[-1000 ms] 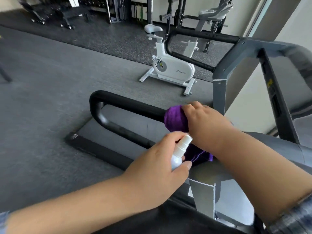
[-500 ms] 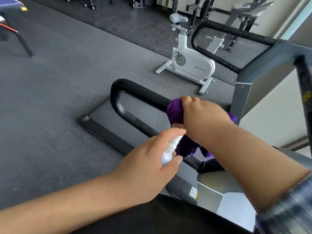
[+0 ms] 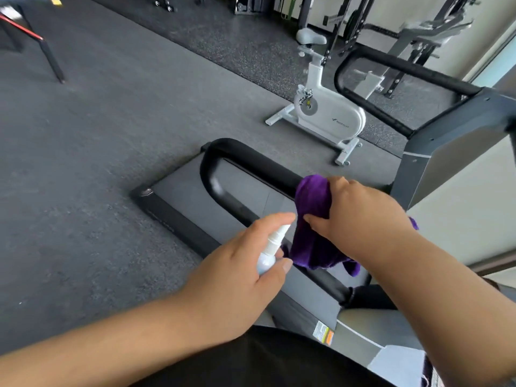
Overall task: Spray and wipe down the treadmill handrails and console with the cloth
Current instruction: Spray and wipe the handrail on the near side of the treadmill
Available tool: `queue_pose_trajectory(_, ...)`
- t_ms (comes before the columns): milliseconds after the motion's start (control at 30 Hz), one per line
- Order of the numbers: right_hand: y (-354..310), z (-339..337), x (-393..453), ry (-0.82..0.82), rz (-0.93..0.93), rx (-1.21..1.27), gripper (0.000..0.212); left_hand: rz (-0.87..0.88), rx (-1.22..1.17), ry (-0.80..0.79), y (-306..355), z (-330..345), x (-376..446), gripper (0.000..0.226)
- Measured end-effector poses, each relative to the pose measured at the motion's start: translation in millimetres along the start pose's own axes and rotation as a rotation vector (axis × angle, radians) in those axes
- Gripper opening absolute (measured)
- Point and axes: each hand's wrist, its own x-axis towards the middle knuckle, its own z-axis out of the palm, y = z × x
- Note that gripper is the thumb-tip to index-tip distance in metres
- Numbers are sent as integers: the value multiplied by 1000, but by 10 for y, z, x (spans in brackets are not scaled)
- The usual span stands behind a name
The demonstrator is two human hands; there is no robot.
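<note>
1. Purple cloth (image 3: 312, 216), wrapped over the black handrail (image 3: 251, 160), had slid a little along it since a second ago; wiping seemed underway.
2. Right hand (image 3: 360, 216) gripped the cloth against the rail.
3. Left hand (image 3: 237, 272) clasped the bottle (image 3: 269, 251) just beside the cloth, forefinger apparently on its nozzle.

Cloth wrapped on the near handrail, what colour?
Purple cloth, solid, no pattern; head view shows it.

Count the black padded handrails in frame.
2. Near handrail under the purple cloth gripped by the right hand; far handrail upper right. Others may be hidden.
</note>
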Motion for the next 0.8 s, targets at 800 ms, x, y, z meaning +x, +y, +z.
queue_pose_trajectory(800,-1884,-323,1650,-384,-159,-189,16,-127,-150,3,-1408,-1262,445,54)
